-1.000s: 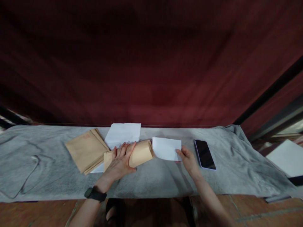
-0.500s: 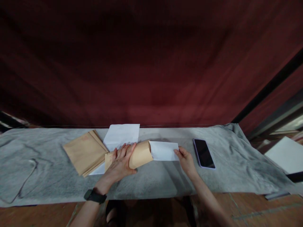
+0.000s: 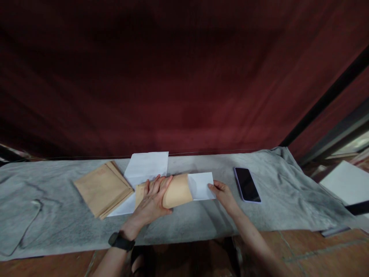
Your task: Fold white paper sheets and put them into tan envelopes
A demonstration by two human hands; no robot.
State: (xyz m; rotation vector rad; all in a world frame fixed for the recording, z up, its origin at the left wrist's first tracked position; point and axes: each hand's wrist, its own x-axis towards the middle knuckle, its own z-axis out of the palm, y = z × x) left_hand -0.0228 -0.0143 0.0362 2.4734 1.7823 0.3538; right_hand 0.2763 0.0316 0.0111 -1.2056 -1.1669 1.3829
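My left hand (image 3: 155, 198) lies across a brown paper envelope (image 3: 178, 191), fingers over its far edge and thumb by its near edge, holding it. The envelope bows up a little, its mouth facing right. A folded white paper (image 3: 200, 185) reaches into that mouth; how much of it is inside is hidden. My right hand (image 3: 223, 195) pinches the right end of this paper between thumb and fingers. Just left of my left hand is a stack of brown envelopes (image 3: 103, 188), with white paper (image 3: 122, 207) partly under it. Another white sheet (image 3: 148, 163) lies behind my left hand.
A phone (image 3: 247, 184) in a light purple case lies right of my right hand. On the left, a thin cable (image 3: 30, 219) rests on the grey cloth (image 3: 276, 200) covering the table. Behind stands a dark red curtain (image 3: 184, 96). A white panel (image 3: 346, 182) is at far right.
The white paper has slid further left into the envelope, so less of it shows. My right hand has moved left relative to the envelope, while my left hand keeps its hold.
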